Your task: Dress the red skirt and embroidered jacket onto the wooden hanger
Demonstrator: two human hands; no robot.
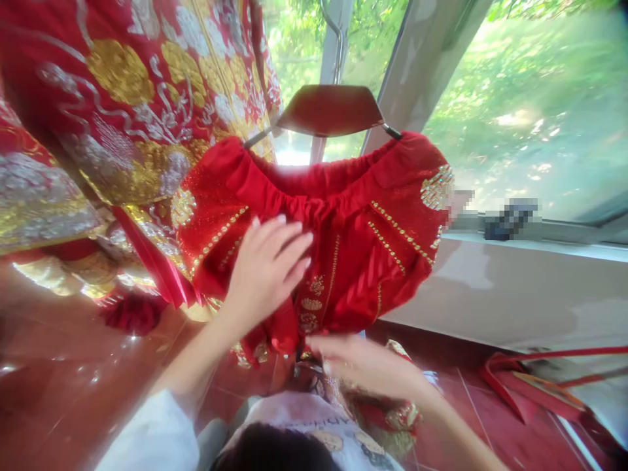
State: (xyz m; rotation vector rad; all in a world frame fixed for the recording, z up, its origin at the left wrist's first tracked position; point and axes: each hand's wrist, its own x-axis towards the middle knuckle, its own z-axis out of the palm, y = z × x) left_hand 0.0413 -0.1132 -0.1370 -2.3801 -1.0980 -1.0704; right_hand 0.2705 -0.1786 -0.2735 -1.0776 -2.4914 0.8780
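A red garment point(353, 275) with a gathered upper edge, gold bead lines and round gold patches on both sides hangs in front of me on a hanger point(333, 110) with a broad dark-red middle. My left hand point(272, 265) lies over the left front of the garment, its fingers stretched out and slightly spread. Lower down, my right hand point(353, 358) reaches in from the right, with its fingertips at the garment's bottom edge near the middle. Motion smears its fingers, so I cannot tell whether they grip the cloth.
Large red garments point(122, 118) with gold and silver embroidery hang at the left. A window point(515, 118) and pale sill wall point(490, 288) stand behind. A red-framed object point(534, 386) is at the lower right on the red tiled floor point(53, 366). A dark-haired head point(275, 448) shows below.
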